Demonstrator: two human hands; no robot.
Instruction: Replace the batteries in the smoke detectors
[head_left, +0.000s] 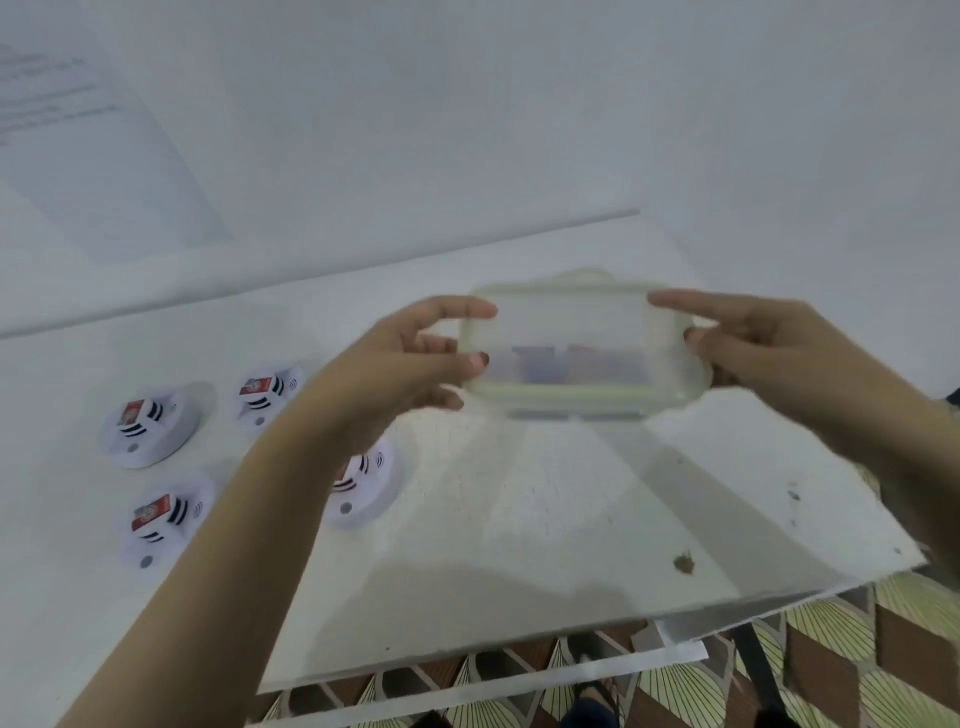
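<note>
Smoke detectors, four in number and carrying red batteries, are shown grouped toward the left edge of the bench, while a clear lidded box is held above its middle, gripped at its two ends by the left hand and the right hand.

Four smoke detectors crowd the table's left.
</note>
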